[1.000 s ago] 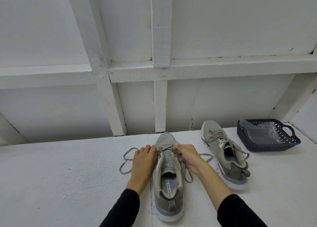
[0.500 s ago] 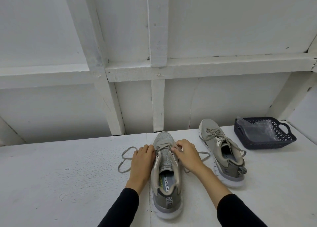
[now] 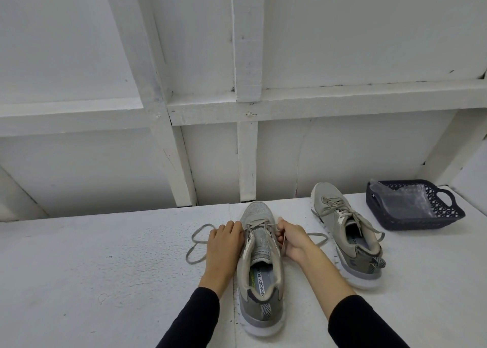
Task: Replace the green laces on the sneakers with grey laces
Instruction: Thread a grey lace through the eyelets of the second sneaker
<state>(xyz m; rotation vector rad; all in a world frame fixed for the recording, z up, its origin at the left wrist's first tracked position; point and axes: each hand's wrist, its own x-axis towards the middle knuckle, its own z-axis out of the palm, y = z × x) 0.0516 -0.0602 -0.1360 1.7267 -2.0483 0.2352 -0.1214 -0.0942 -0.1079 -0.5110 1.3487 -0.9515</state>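
Note:
A grey sneaker (image 3: 259,276) stands in front of me, toe pointing away, with a grey lace (image 3: 196,242) threaded only through its lowest eyelets. My left hand (image 3: 224,245) rests against the shoe's left side, fingers curled at the eyelets. My right hand (image 3: 292,238) pinches the lace at the right eyelets. Loose lace ends loop out on the table on both sides. A second grey sneaker (image 3: 345,239) sits to the right, fully laced in grey.
A dark blue plastic basket (image 3: 445,216) holding a clear plastic bag (image 3: 403,197) stands at the back right of the white table (image 3: 92,282). A white panelled wall with wooden beams rises just behind the table.
My right hand has shifted from the top of the tongue to the shoe's right side, drawing the lace with it. My left hand stays against the left side.

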